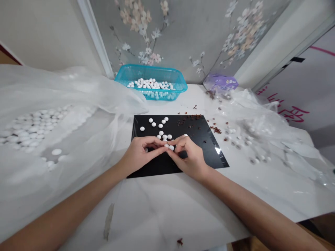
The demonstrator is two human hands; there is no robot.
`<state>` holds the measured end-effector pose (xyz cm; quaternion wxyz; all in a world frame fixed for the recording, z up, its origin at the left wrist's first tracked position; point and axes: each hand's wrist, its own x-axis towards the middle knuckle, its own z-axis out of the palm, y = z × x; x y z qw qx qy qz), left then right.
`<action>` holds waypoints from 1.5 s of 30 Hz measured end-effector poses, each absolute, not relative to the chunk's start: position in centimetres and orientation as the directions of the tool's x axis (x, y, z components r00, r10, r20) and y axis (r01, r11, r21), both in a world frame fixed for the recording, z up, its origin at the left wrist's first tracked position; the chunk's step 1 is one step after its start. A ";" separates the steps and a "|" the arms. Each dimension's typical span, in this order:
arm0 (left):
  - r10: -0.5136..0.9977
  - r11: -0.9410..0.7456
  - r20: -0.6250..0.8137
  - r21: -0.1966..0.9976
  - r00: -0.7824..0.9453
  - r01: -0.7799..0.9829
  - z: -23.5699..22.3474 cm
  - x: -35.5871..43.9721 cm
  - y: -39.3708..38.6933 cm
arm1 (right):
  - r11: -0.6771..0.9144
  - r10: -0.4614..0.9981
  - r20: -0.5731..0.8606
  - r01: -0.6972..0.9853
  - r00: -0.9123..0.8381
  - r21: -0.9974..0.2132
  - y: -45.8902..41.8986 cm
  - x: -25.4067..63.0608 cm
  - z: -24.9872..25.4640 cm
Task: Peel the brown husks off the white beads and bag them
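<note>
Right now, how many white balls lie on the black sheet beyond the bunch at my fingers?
6: the leftmost ball, a left pair beside it, one ball nearest the bunch, and a right pair. Your left hand and right hand may hide others.

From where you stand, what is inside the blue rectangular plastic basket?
The blue rectangular plastic basket holds many small white round pieces. Some show through its front wall; whatever lies beneath the upper ones cannot be seen.

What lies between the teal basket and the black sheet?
A strip of white tabletop, with translucent plastic at its left end and small brown pieces toward the right; the head view shows this.
</note>
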<state>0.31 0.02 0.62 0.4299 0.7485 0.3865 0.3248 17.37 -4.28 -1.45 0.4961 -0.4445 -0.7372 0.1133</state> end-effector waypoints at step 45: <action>0.911 -0.411 0.308 0.647 0.273 0.643 -0.6 0.1 0.9 | -0.123 0.931 0.277 0.917 0.239 -0.379 -0.2 24.1 -1.0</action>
